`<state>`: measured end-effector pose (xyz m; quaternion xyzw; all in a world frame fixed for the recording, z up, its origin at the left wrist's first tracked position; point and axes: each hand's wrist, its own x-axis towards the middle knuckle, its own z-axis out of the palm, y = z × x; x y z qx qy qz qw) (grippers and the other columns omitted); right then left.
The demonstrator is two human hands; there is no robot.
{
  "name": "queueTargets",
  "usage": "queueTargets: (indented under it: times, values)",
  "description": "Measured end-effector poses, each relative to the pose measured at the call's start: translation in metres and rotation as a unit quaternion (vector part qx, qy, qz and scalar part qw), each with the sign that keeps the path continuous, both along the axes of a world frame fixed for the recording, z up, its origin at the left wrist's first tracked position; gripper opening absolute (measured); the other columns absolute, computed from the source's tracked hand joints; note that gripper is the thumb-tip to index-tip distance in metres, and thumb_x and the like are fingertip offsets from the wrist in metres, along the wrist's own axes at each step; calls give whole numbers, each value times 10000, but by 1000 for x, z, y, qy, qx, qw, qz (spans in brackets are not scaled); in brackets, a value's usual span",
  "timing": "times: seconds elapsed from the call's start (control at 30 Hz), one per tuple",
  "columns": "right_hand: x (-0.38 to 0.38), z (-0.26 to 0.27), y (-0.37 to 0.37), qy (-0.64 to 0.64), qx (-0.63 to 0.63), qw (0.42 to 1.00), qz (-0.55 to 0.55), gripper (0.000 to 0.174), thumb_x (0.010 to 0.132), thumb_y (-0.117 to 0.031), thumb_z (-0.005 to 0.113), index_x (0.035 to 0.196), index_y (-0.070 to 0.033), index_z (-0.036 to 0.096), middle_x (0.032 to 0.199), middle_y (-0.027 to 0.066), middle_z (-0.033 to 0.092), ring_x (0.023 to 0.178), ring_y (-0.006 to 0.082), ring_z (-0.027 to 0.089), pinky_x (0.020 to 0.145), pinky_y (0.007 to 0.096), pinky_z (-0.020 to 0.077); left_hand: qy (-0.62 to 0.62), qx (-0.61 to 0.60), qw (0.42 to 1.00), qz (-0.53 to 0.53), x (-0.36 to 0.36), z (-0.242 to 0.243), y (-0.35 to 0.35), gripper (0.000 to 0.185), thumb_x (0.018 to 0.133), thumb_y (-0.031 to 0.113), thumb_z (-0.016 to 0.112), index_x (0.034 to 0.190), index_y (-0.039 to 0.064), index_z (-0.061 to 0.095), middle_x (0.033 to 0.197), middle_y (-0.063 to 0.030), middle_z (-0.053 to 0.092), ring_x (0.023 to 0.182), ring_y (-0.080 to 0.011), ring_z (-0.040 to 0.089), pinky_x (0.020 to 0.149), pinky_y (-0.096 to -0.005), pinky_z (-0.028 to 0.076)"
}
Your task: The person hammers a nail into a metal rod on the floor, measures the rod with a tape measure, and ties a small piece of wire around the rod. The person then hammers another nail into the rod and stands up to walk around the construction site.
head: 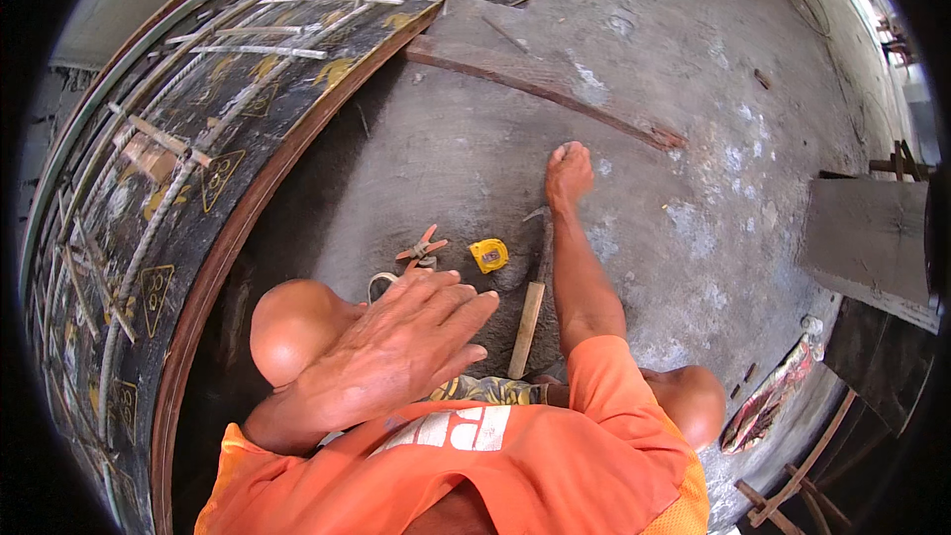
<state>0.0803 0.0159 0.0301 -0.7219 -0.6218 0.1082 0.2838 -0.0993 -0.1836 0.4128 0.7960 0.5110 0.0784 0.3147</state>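
Note:
My left hand (427,334) hovers above my left knee with its fingers stretched out, and nothing shows in it. My right hand (570,171) reaches forward low over the concrete floor, its fingers curled; whether they hold something small is hidden. Between my arms lies a yellow tape measure (489,256). Beside it, an orange cross-shaped winder (422,247) sits just past my left fingertips, with a pale ring (383,284) partly behind that hand. A hammer with a wooden handle (527,328) lies near my right forearm, its metal head partly covered.
A long wooden strip (542,93) lies ahead on the concrete floor (461,141). To the left, a curved plywood form (297,141) edges a dark recess, with steel rebar (160,219) over it. A grey block (869,234) and a crumpled wrapper (773,401) are at right.

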Motion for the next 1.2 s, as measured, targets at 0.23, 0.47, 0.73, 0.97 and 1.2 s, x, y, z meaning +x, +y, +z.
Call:
queueTargets:
  times: [0.23,0.47,0.73,0.97,1.2]
  values:
    - [-1,-2,0,-24,-9,1000,-3,170,875,-203,685,899,-75,576,936,147,637,869,395,653,727,525,524,-6,-26,999,-19,1,-8,-1,500,925,277,703,1340,30,574,1261,-181,626,1273,-356,545,1083,-500,415]
    - [-4,-5,0,-29,13,999,-8,156,881,-206,679,892,-86,580,930,134,641,852,388,656,711,532,525,10,-44,998,-33,-1,-9,1,493,959,290,661,1356,26,539,1271,-187,613,1276,-377,528,1083,-501,410]
    - [-4,-1,2,-43,-20,999,-19,179,893,-264,654,909,-97,592,932,135,653,839,406,658,706,547,512,-10,6,999,-40,-3,-12,1,435,926,223,664,1261,-14,519,1122,-177,586,1145,-330,547,1004,-446,418]
    - [-5,-2,-1,-42,13,999,-14,149,878,-197,665,880,-78,576,924,144,645,841,402,648,703,539,515,-3,13,999,-46,-2,-11,0,431,909,214,676,1246,-10,527,1101,-166,585,1117,-326,558,997,-435,426]
    - [-2,0,-4,22,-50,998,20,203,889,-213,673,1007,-54,629,1029,171,645,970,391,641,823,511,516,11,-49,998,-46,0,-6,-11,522,925,276,693,1347,17,530,1256,-178,613,1246,-374,543,1058,-485,425]
